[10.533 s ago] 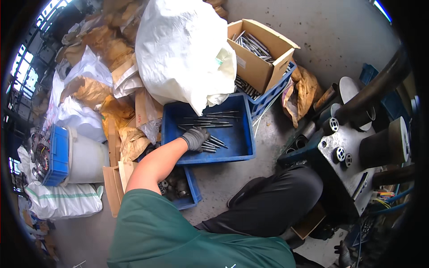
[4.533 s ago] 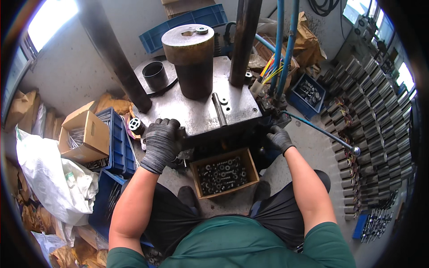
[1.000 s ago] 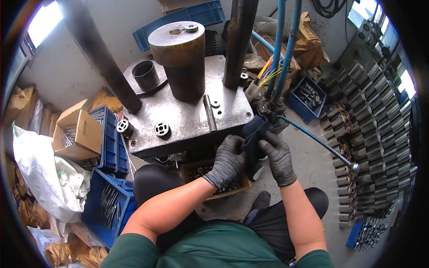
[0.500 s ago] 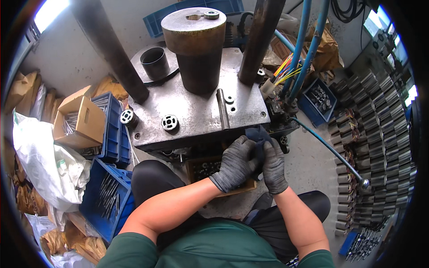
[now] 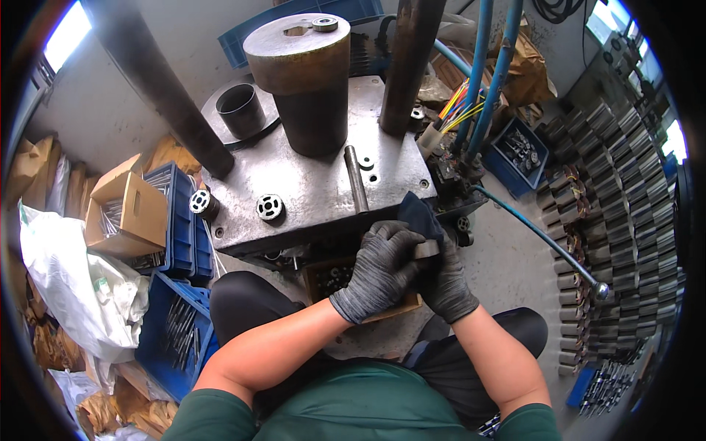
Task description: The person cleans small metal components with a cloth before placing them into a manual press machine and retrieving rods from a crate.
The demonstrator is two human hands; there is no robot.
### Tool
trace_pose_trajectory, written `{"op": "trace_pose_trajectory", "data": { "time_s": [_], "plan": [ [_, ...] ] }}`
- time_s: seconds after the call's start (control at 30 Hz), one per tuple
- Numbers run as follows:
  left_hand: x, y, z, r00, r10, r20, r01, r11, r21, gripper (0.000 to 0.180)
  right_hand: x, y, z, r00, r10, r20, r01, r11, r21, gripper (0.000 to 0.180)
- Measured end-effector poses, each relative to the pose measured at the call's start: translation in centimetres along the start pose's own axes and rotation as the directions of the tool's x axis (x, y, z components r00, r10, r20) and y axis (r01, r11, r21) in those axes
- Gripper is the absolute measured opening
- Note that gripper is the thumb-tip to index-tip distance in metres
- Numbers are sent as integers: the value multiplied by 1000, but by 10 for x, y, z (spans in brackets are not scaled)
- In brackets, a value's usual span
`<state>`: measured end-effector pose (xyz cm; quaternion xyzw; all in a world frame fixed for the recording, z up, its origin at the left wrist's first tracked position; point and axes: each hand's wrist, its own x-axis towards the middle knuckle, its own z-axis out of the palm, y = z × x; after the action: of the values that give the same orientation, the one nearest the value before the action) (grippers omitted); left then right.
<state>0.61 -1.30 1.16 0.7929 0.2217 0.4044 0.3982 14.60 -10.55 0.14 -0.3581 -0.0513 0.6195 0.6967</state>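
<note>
Both hands, in grey knitted gloves, are close together in front of the press table's front edge. My left hand is closed, its fingertips on a small grey metal piece with a curved edge; the rest of the piece is hidden. Closed around a dark blue cloth, my right hand is partly covered by it. The cloth's corner sticks up above the fingers, and the metal piece lies against it. A short steel rod lies on the metal press table just beyond the hands.
A thick steel cylinder stands on the table, with a bearing on top. Slotted round parts sit near the front edge. Below is a box of small parts. Blue crates stand left; stacked metal cores rise right.
The grey metal piece has come into view between my hands. The cloth's corner now stands higher, and my right hand has turned behind it. The whole view has shifted slightly.
</note>
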Motion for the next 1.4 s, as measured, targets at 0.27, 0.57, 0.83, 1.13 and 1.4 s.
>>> {"op": "trace_pose_trajectory", "data": {
  "time_s": [0.27,0.57,0.83,1.13,1.4],
  "plan": [
    [5,9,-6,998,0,70,-17,967,253,41,-6,-9,22,993,-37,108,58,979,-196,72],
    [-4,-1,-4,994,-88,64,87,996,27,36,-11,-2,26,900,-368,232,434,728,-531,49],
    [9,19,-31,835,-401,377,532,411,-740,39,7,-9,1,893,-441,84,413,734,-539,45],
    [-32,-37,19,769,-359,529,617,198,-762,40,8,-14,20,379,-412,829,830,-245,-502,60],
    [-17,9,8,686,-342,642,656,-90,-749,44,4,-16,21,783,-443,438,623,552,-555,38]
  ]
}}
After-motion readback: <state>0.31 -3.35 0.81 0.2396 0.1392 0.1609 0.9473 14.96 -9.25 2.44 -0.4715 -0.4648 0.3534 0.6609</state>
